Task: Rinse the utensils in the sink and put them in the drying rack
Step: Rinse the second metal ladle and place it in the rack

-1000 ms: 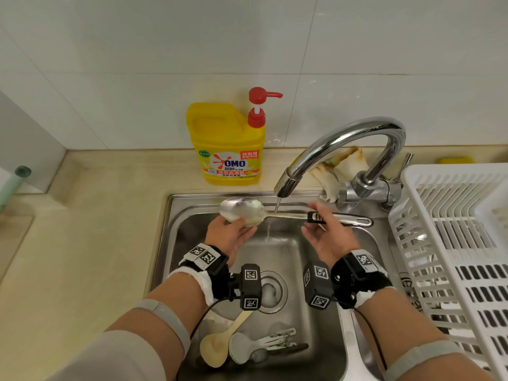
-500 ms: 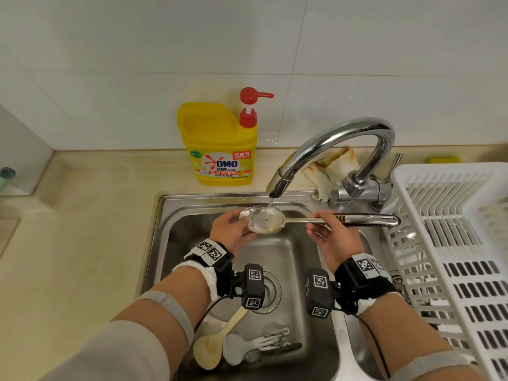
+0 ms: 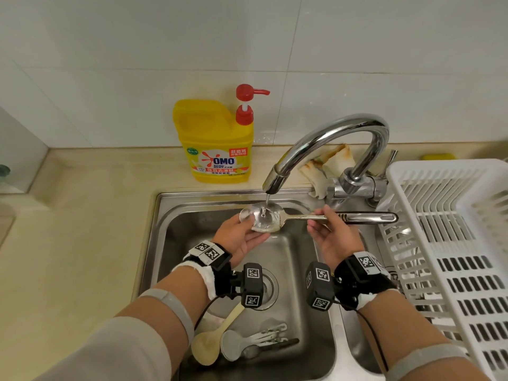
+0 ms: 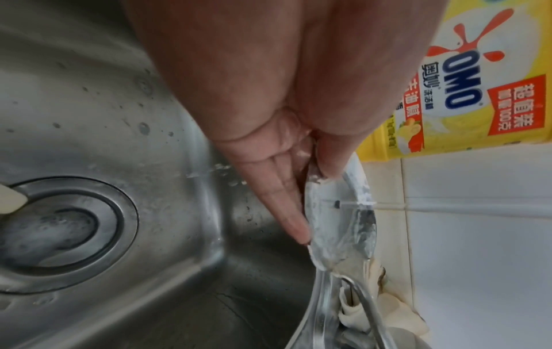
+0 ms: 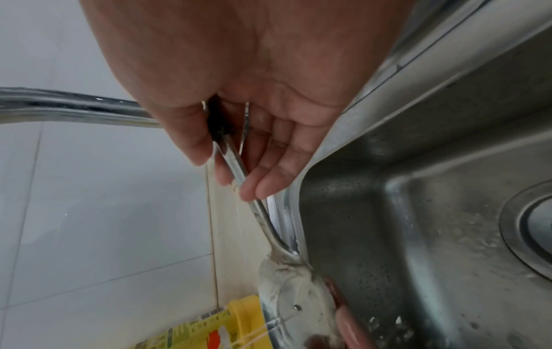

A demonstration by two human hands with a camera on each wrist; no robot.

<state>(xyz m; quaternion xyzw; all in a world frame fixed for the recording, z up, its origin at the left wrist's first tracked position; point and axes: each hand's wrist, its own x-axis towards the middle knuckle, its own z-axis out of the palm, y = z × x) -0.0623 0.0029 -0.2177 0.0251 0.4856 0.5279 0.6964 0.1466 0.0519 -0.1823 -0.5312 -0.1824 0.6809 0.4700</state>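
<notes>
A big steel serving spoon [image 3: 265, 221] lies level over the sink [image 3: 170, 215], its bowl under a thin stream from the tap [image 3: 324, 141]. My left hand [image 3: 242, 232] pinches the bowl's edge [image 4: 334, 212], thumb on the wet inside and fingers beneath. My right hand [image 3: 334, 232] holds the spoon's handle [image 5: 236, 165] between thumb and fingers; the black-and-steel handle end [image 3: 368, 218] sticks out toward the white drying rack [image 3: 450, 243]. On the sink floor near me lie a pale wooden spoon [image 3: 209, 345] and several more utensils [image 3: 253, 343].
A yellow detergent bottle [image 3: 217, 144] with a red pump stands on the counter behind the sink. A crumpled cloth [image 3: 327, 165] lies behind the tap. The drain [image 3: 268, 287] sits mid-sink. Beige counter stretches to the left.
The spoon has shifted right and turned bowl-up, so water now runs into the bowl. My left hand followed it and now pinches its rim; my right hand slid with the handle toward the rack.
</notes>
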